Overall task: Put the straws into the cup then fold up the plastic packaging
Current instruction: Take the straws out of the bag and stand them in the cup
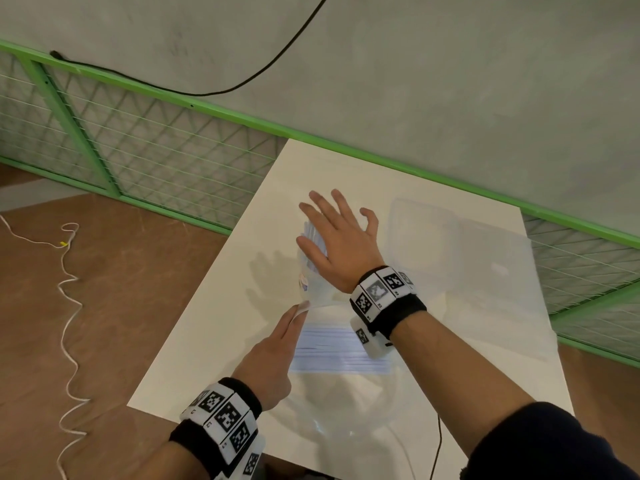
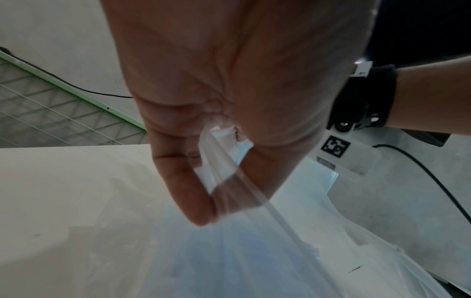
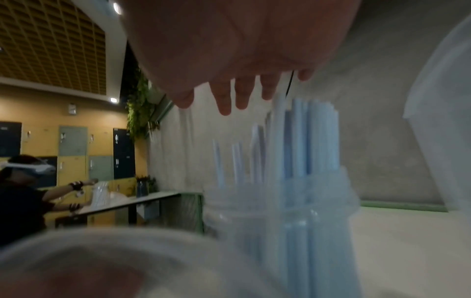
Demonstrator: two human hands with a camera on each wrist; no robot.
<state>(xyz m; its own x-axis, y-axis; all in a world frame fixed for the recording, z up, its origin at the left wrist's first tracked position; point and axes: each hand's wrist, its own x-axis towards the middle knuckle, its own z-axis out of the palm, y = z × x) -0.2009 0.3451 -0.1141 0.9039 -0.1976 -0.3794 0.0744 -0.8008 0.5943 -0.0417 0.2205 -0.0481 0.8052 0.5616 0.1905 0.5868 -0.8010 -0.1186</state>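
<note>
A clear cup [image 1: 307,284] stands upright near the middle of the white table [image 1: 214,341], filled with pale blue straws [image 1: 313,237]. My right hand [image 1: 332,230] hovers flat over the straw tops with fingers spread; whether it touches them I cannot tell. The right wrist view shows the straws [image 3: 311,141] upright in the cup [image 3: 280,217] below my right hand [image 3: 242,96]. My left hand [image 1: 298,308] pinches an edge of the clear plastic packaging [image 1: 346,393], which lies in front of the cup. A band of straws [image 1: 339,351] shows through it. The left wrist view shows thumb and finger of the left hand [image 2: 211,201] gripping the packaging [image 2: 229,252].
A clear plastic box [image 1: 426,233] sits at the back right of the table. A black cable [image 1: 437,445] hangs at the front edge. A green mesh fence [image 1: 173,161] runs behind, and a white cord [image 1: 69,306] lies on the floor at left. Another person [image 3: 23,191] works at a distant table.
</note>
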